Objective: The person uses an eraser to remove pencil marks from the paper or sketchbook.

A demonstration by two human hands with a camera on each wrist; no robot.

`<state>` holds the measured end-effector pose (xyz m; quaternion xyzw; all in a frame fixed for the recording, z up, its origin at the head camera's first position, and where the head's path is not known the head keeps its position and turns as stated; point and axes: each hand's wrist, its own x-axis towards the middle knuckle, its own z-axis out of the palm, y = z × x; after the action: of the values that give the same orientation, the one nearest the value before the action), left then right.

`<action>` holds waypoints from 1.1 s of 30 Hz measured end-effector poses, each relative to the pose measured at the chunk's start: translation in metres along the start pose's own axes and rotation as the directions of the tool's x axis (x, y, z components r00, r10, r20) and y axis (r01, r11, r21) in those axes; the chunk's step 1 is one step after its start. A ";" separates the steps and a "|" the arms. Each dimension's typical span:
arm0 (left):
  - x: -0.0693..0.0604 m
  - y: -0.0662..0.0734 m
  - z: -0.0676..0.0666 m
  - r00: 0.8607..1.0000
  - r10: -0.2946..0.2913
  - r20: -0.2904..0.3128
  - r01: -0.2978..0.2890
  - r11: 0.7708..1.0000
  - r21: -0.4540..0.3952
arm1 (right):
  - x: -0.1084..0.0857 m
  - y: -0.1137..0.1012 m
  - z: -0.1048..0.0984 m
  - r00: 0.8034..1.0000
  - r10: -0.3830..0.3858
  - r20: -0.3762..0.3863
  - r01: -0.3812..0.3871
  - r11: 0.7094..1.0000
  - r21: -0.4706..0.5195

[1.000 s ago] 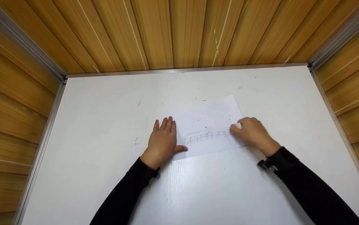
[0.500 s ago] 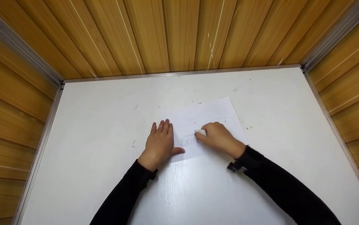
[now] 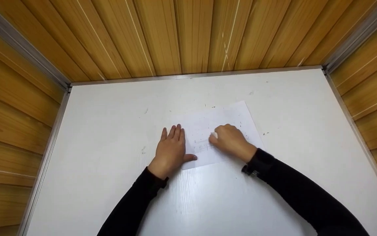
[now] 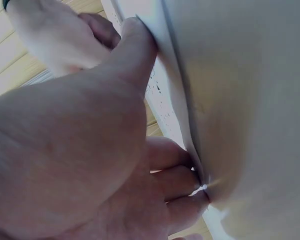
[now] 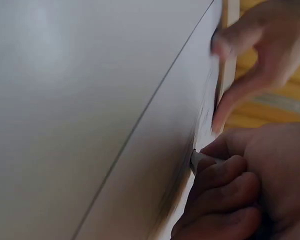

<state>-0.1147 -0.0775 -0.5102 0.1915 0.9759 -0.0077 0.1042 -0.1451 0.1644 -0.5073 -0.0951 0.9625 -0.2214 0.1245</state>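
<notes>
A sheet of white paper [image 3: 218, 115] lies slightly turned on the white table. My left hand [image 3: 170, 151] rests flat across its left side, fingers straight and thumb spread onto the sheet. Curled fingers of my right hand [image 3: 231, 141] pinch a small white eraser [image 3: 214, 134] against the middle of the paper. In the right wrist view the eraser [image 5: 204, 159] shows between thumb and fingers, touching the sheet; much of it is hidden. Faint pencil lines [image 3: 203, 147] run between the two hands. Dark crumbs are scattered over the paper.
The white tabletop [image 3: 109, 131] surrounds the sheet, with a few eraser crumbs [image 3: 266, 133] to its right and grey smudges [image 3: 143, 149] at its left. Wood-patterned panels [image 3: 165, 39] with metal edging stand at the back and both sides.
The right hand has swept the eraser left from the paper's right edge to its middle, then slightly back right. Pencil lines look fainter and shorter. The left hand stays in place.
</notes>
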 end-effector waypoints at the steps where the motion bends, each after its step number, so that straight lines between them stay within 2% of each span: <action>1: 0.000 0.000 0.000 1.000 0.000 0.004 0.000 1.000 0.001 | -0.004 0.013 -0.006 0.999 0.032 -0.005 -0.032 0.999 0.009; 4: -0.001 -0.003 0.001 1.000 -0.002 0.015 0.002 1.000 -0.002 | -0.014 0.049 -0.021 0.991 0.136 -0.015 -0.136 0.991 0.020; 7: -0.002 -0.006 0.003 1.000 -0.011 0.024 0.011 1.000 0.001 | -0.021 0.075 -0.028 0.982 0.190 -0.010 -0.190 0.982 0.023; 9: -0.003 -0.007 0.005 0.999 -0.016 0.030 0.016 1.000 0.000 | -0.025 0.082 -0.029 0.982 0.187 -0.010 -0.187 0.982 0.020; 12: -0.004 -0.009 0.007 1.000 -0.012 0.029 0.012 1.000 -0.003 | -0.026 0.081 -0.027 0.983 0.181 -0.018 -0.180 0.984 0.013; 15: -0.004 -0.009 0.009 1.000 -0.005 0.029 0.005 1.000 -0.002 | -0.024 0.067 -0.021 0.985 0.172 -0.014 -0.172 0.985 0.035; 17: -0.004 -0.009 0.009 1.000 -0.004 0.028 0.004 1.000 0.001 | -0.022 0.049 -0.013 0.987 0.158 0.007 -0.158 0.985 0.067; 20: -0.004 -0.009 0.008 1.000 -0.004 0.025 0.004 1.000 0.000 | -0.014 0.012 0.002 0.994 0.095 0.047 -0.099 0.990 0.098; 22: -0.003 -0.009 0.008 1.000 0.001 0.015 -0.001 1.000 -0.007 | -0.009 -0.017 0.013 0.996 0.050 0.072 -0.056 0.995 0.084; 26: -0.005 -0.007 0.006 0.998 0.032 -0.053 -0.033 0.999 -0.024 | 0.001 -0.063 0.032 0.993 -0.072 0.091 0.069 0.997 0.040; 29: -0.005 -0.005 0.004 0.994 0.055 -0.096 -0.057 0.998 -0.018 | 0.005 -0.073 0.041 0.990 -0.124 0.073 0.123 0.992 0.016; 33: -0.001 -0.003 0.000 0.997 0.043 -0.061 -0.044 0.999 -0.001 | 0.006 -0.056 0.033 0.995 -0.091 0.049 0.091 0.996 0.010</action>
<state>-0.1144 -0.0806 -0.5100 0.2127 0.9742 0.0016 0.0750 -0.1340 0.1006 -0.5125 -0.1436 0.9530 -0.2283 0.1382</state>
